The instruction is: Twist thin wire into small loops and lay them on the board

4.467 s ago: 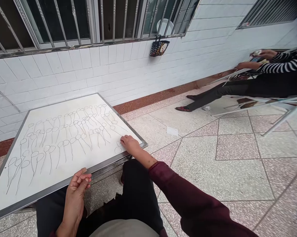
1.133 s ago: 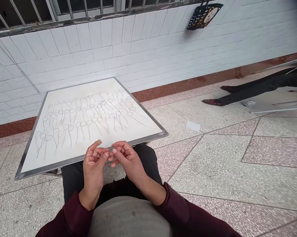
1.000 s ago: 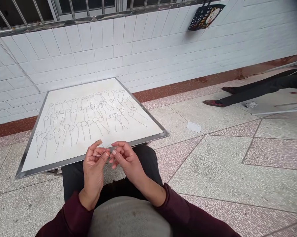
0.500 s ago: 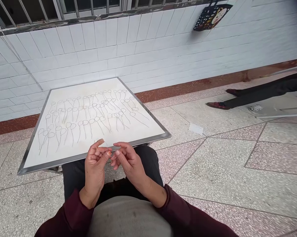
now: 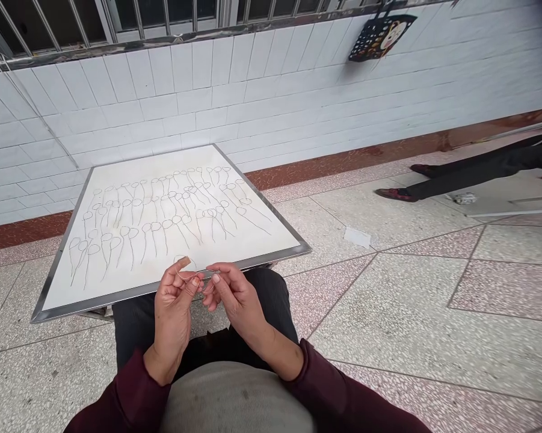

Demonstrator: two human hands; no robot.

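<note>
My left hand (image 5: 174, 307) is closed in a pinch of thumb and fingers on a thin wire (image 5: 195, 263) bent into a loop, with a strip of tan tape round one raised fingertip. Close beside it, my right hand (image 5: 238, 299) also has thumb and fingers pinched together at the wire's other side, index finger stretched forward; the wire's end is too fine to follow. Both hands are above the near edge of a white board (image 5: 130, 282) with a metal rim. Rows of similar looped wires (image 5: 156, 227) with long tails lie on that board.
The board stands against a white tiled wall (image 5: 162, 126), over my knees. A patterned bag (image 5: 381, 39) hangs from window bars. On the speckled floor (image 5: 410, 288) lies a white paper (image 5: 357, 236); another person's legs (image 5: 455, 177) stretch in from the right.
My hands keep nearly the same pose, still pinching the wire. The loop stands out slightly more beside the left fingers. The whole view has shifted a little.
</note>
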